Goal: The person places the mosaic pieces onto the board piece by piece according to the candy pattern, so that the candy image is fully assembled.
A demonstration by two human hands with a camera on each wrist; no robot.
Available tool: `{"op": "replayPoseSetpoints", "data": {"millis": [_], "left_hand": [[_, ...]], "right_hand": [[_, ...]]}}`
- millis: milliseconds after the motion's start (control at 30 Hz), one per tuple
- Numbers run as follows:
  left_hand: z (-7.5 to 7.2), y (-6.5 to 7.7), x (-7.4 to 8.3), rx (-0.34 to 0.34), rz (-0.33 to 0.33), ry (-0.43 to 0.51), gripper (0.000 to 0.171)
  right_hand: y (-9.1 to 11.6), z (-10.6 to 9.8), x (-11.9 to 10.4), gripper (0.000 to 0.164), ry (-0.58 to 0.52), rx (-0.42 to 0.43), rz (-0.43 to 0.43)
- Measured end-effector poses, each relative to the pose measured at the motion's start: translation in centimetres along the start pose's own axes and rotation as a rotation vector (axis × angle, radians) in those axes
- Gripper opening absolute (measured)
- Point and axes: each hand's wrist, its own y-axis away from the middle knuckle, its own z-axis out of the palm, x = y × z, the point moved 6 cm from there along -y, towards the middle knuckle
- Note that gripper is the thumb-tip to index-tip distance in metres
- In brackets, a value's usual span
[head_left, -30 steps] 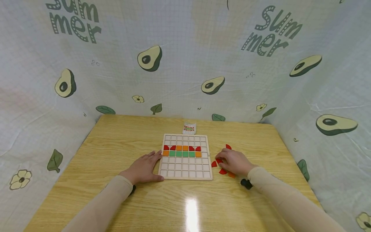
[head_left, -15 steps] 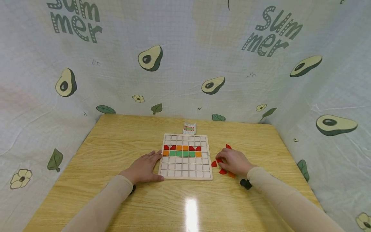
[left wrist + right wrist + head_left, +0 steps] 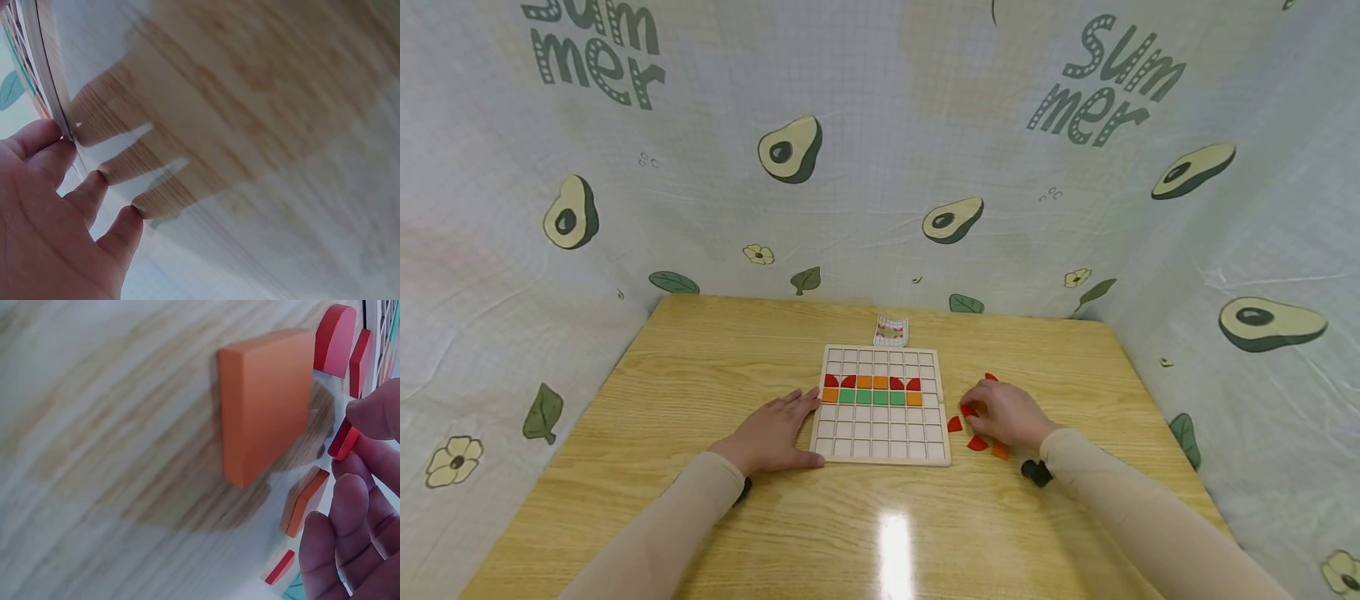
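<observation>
The wooden grid board (image 3: 880,433) lies on the table between my hands. Two of its rows carry red quarter-circle tiles (image 3: 913,384), orange squares (image 3: 872,383) and green squares (image 3: 881,398). My left hand (image 3: 775,433) rests at the board's left edge, fingers spread and touching it; the left wrist view shows those fingertips (image 3: 95,178) on the tabletop. Right of the board, my right hand (image 3: 1011,417) pinches a red tile (image 3: 344,442) between thumb and finger. Around it lie loose red tiles (image 3: 954,424) and orange squares (image 3: 272,406).
Behind the board stands a small pattern card (image 3: 891,332), slightly curled. The wooden table (image 3: 820,533) ends at a white printed cloth (image 3: 865,150) at the back and sides. A dark wrist camera (image 3: 1037,473) sits under my right wrist.
My right hand has shifted very slightly away and to the right, uncovering more of the orange tile beneath it. The left hand and the board stay in place.
</observation>
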Motion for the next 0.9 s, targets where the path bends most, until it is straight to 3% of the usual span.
{"op": "replayPoseSetpoints", "data": {"millis": [433,900], "left_hand": [[0.24,-0.05,0.12,0.028,0.028,0.015,0.098],[0.12,-0.15,-0.07,0.013,0.007,-0.008,0.096]], "right_hand": [[0.46,0.24,-0.11,0.023,-0.006,0.016,-0.013],[0.17,-0.13,-0.35,0.027,0.029,-0.056,-0.03]]}}
